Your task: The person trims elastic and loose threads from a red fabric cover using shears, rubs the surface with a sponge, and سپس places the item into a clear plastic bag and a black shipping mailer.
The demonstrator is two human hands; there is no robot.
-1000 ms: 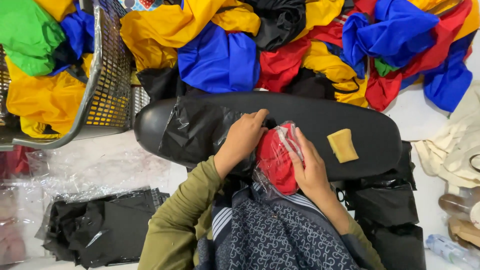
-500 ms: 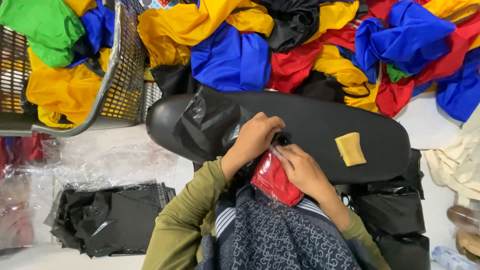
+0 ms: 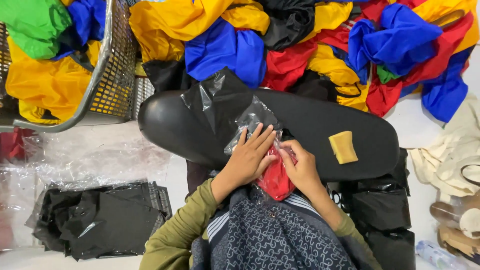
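My left hand (image 3: 250, 157) lies flat, fingers spread, on a clear plastic bag (image 3: 252, 122) that holds a folded red garment (image 3: 275, 177). My right hand (image 3: 300, 167) grips the red garment's right side at the bag's edge. Both rest on a black oval board (image 3: 310, 120) across my lap. A bagged black garment (image 3: 215, 102) lies on the board just beyond my left hand. A yellow sponge-like block (image 3: 343, 147) sits on the board to the right of my right hand.
A heap of yellow, blue, red and black garments (image 3: 300, 45) lies beyond the board. A wire basket (image 3: 112, 75) with more garments stands at the upper left. Stacked bagged black garments (image 3: 100, 220) lie at my left, others (image 3: 385, 210) at my right. Cream cloth (image 3: 450, 155) is far right.
The red garment has gone further into the clear bag. My left hand has flattened on top of it and my right hand has moved to its right side.
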